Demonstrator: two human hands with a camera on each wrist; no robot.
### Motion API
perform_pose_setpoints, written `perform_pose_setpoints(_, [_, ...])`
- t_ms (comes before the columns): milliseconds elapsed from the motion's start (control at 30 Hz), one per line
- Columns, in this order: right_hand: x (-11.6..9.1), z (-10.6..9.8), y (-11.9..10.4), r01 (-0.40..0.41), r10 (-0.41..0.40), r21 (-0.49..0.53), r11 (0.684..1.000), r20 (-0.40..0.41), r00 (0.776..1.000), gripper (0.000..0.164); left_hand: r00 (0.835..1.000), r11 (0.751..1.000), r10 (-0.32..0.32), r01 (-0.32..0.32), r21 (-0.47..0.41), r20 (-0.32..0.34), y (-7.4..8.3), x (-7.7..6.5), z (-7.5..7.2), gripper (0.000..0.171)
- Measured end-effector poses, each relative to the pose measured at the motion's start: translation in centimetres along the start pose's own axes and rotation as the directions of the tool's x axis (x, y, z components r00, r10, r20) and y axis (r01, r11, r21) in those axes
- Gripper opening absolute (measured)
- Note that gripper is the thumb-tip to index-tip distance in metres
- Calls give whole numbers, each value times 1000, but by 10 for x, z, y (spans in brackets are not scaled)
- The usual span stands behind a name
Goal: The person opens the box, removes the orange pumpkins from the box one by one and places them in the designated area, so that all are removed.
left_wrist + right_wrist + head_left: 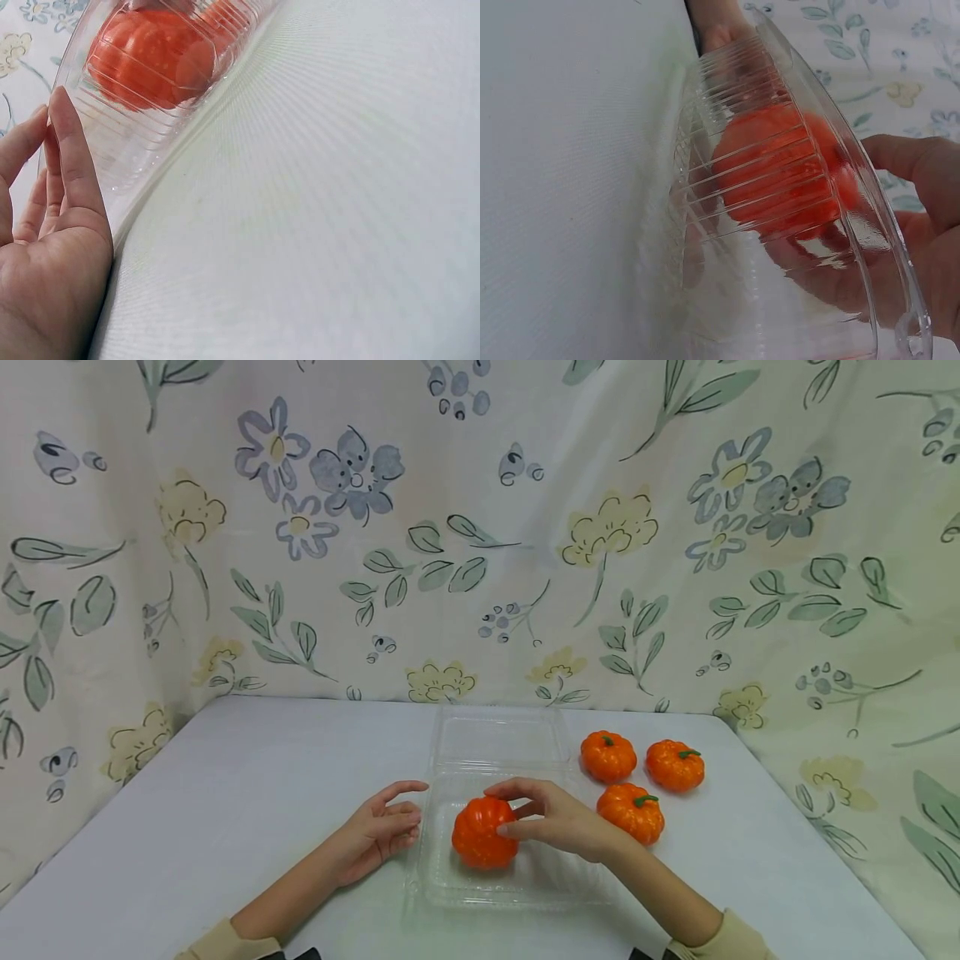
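A small orange toy pumpkin (483, 837) sits inside a clear plastic clamshell box (517, 897), left of its middle. My right hand (558, 822) reaches into the box and holds the pumpkin by its top and right side with curved fingers and thumb. In the right wrist view, the ribbed clear wall stands in front of the pumpkin (780, 169) and part of the hand. Beside the box's left wall is my left hand (378, 833), its fingers loosely bent and nothing in them. The left wrist view shows its fingertips close to the box wall; contact is unclear.
Three more orange pumpkins with green stems stand right of the box: one at the back (608, 756), one farther right (675, 766) and one nearer (632, 812). The box's lid (498, 739) lies folded back on the white table (300, 760). A floral curtain (465, 610) hangs behind.
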State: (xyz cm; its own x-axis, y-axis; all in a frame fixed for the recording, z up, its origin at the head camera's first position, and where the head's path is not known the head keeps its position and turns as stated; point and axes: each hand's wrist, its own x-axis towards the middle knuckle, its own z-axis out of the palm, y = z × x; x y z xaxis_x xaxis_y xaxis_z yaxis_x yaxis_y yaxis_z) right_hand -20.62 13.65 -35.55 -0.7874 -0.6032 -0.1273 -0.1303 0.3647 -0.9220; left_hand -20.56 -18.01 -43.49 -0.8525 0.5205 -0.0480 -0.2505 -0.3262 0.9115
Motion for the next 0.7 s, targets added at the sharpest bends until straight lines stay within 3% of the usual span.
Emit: perform_pose_setpoints(700, [-9, -11, 3, 8, -12, 69, 998, 67, 998, 55, 1000, 1000, 18, -18, -6, 9, 0, 0, 0, 39])
